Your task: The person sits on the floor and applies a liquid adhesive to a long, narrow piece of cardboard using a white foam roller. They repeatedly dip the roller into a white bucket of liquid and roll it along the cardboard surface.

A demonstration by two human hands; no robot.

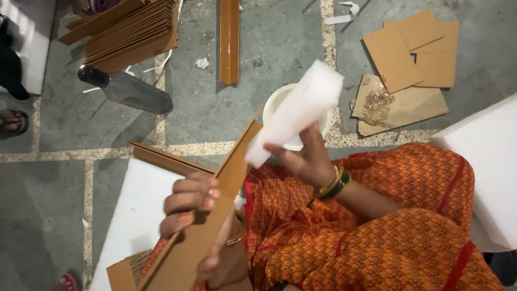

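Gripped in the left hand [194, 207], a long brown cardboard strip [207, 226] slants up toward one o'clock, face open to the foam. At its top, the right hand [307, 159] pinches a white foam block [296, 110], keeping it over the white bowl [280, 99].

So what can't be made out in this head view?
- White bowl: contents hidden by the white foam strip, itself motion-blurred.
- Right hand: fingertips hidden behind the strip.
- Left hand: palm hidden by the brown cardboard piece, which the bottom edge cuts off.
- Cardboard stack: cut off by the top edge.
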